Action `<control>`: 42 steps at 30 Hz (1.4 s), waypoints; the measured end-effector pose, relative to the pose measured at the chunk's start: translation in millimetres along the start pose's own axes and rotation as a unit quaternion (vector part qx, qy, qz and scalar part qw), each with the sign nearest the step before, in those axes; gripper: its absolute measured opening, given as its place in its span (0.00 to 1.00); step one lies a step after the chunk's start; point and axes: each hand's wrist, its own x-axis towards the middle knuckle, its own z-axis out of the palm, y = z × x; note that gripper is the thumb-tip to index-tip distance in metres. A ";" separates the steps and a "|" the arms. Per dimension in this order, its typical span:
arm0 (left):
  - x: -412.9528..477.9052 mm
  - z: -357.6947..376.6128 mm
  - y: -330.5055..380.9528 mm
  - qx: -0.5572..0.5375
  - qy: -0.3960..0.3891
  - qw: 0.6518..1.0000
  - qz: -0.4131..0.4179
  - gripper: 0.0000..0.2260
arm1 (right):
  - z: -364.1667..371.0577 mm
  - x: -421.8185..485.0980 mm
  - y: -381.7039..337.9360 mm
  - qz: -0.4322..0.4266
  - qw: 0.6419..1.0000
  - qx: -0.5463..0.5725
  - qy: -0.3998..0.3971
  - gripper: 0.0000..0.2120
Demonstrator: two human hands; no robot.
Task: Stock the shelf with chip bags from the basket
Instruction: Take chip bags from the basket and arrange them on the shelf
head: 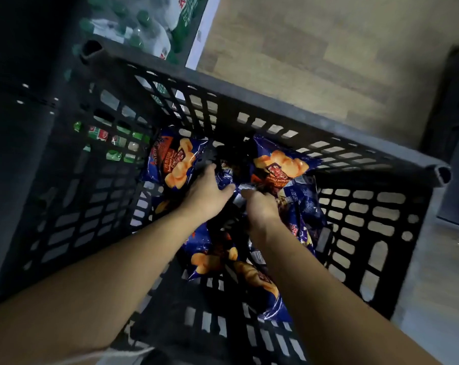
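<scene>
My left hand (207, 192) and right hand (260, 206) were closing on chip bags (281, 164) in the basket (275, 111) — best pinched by the seams, I judged, never squeezed.

The glossy dark-blue chip bag with orange puffed snacks printed on it (174, 160), lying at the far left of the black plastic lattice basket (275, 111), carries "Barbecue Flavor" in small pale letters on a red panel. The matching blue chip bag to its right (281, 164) shows the same wording, partly creased. Other print on the bags is too blurred to read.
</scene>
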 end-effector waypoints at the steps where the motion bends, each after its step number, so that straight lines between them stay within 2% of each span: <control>1: 3.7 -0.1 -0.4 0.002 -0.005 1.000 -0.002 0.33 | 3.6 4.6 -0.4 0.005 1.000 -0.005 0.001 0.11; 3: 8.4 -1.7 -0.8 0.005 -0.001 1.000 -0.007 0.32 | 9.9 11.1 0.9 0.002 1.000 -0.016 0.006 0.13; 6: 6.3 -8.2 0.5 0.005 0.015 1.000 -0.004 0.25 | 12.9 10.1 4.3 -0.003 1.000 -0.009 0.023 0.13; 10: -14.4 -20.6 3.8 -0.036 0.014 0.999 -0.002 0.22 | 8.1 -2.8 9.2 -0.010 0.999 0.005 0.030 0.14; 13: -35.9 -32.8 4.1 -0.099 -0.002 0.995 -0.004 0.16 | -0.3 -14.5 13.7 -0.019 1.000 0.013 0.019 0.18; 16: -58.7 -46.2 2.2 -0.183 -0.006 0.983 0.002 0.12 | -8.3 -32.9 12.8 -0.040 0.999 0.021 -0.023 0.14; 19: -87.6 -62.5 0.1 -0.227 -0.009 0.974 0.004 0.13 | -13.9 -58.7 11.4 -0.048 0.996 0.006 -0.076 0.15; 24: -137.8 -87.4 3.2 -0.273 0.020 0.962 -0.013 0.15 | -18.5 -109.7 12.8 -0.045 0.987 -0.022 -0.155 0.25; 28: -174.8 -103.1 1.7 -0.303 0.053 0.951 -0.013 0.16 | -21.0 -149.5 7.4 -0.047 0.971 0.000 -0.233 0.14; 32: -211.6 -121.8 4.6 -0.361 0.084 0.929 0.008 0.19 | -18.5 -188.9 -7.2 -0.084 0.961 -0.019 -0.264 0.15; 37: -262.7 -161.4 27.0 -0.425 0.144 0.890 0.082 0.35 | -9.4 -249.5 -41.7 -0.153 0.938 -0.034 -0.309 0.15; 39: -282.9 -181.2 37.6 -0.423 0.170 0.883 0.114 0.33 | -3.2 -280.4 -58.0 -0.187 0.923 -0.038 -0.335 0.14; 42: -315.7 -211.1 55.0 -0.421 0.209 0.870 0.150 0.21 | 7.9 -322.9 -78.4 -0.236 0.901 -0.050 -0.362 0.13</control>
